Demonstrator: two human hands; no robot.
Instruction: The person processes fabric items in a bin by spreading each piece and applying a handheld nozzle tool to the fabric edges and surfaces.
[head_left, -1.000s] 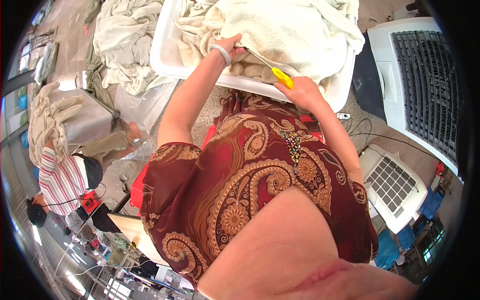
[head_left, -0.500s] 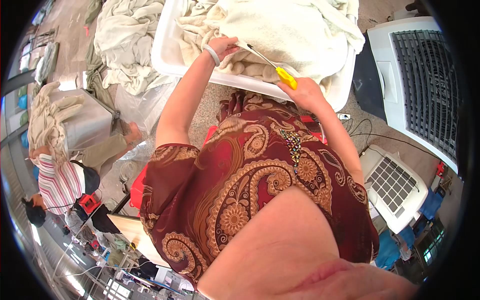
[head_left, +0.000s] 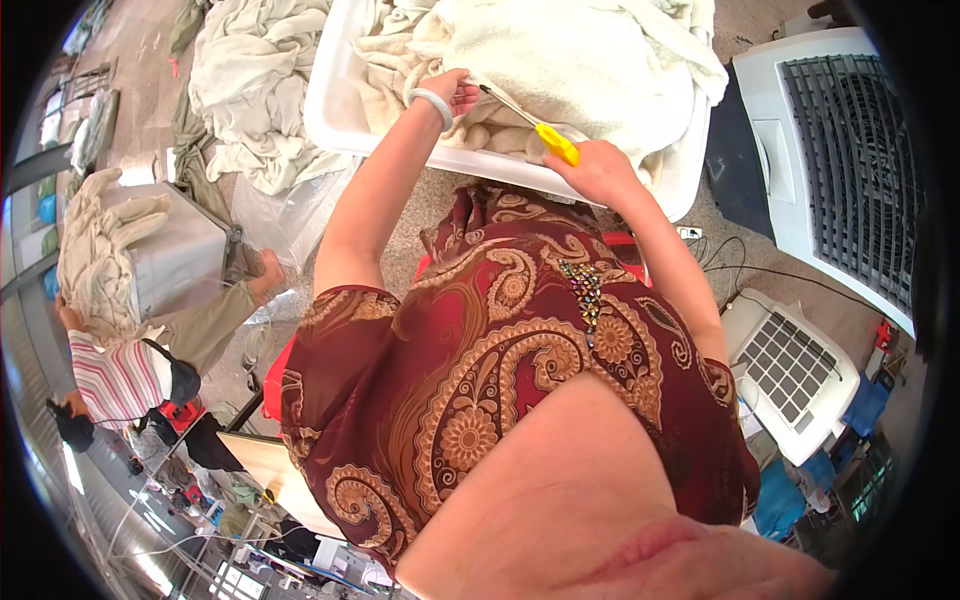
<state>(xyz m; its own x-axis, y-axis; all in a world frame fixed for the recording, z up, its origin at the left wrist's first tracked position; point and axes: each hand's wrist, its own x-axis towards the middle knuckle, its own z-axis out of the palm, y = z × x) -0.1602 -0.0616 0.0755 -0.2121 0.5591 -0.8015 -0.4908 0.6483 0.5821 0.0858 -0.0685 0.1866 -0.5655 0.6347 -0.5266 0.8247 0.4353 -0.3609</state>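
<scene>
My right hand grips a yellow-handled tool with a long thin shaft that points up and left. Its dark tip lies close to the fingers of my left hand. That hand, with a white bangle at its wrist, has its fingers curled at the edge of a cream fleecy cloth and seems to pinch it. The small piece between those fingers is too fine to make out. The cloth lies heaped in a white plastic tub in front of me, above my lap.
Left of the tub lies a pile of cream cloth beside a clear plastic sheet. A person in a striped top sits by another covered bin. At right stand a large air cooler and a white gridded unit, with cables on the floor.
My right hand and the yellow-handled tool have shifted slightly up and left, nearer my left hand. My left wrist has turned a little. The seated person has moved slightly down.
</scene>
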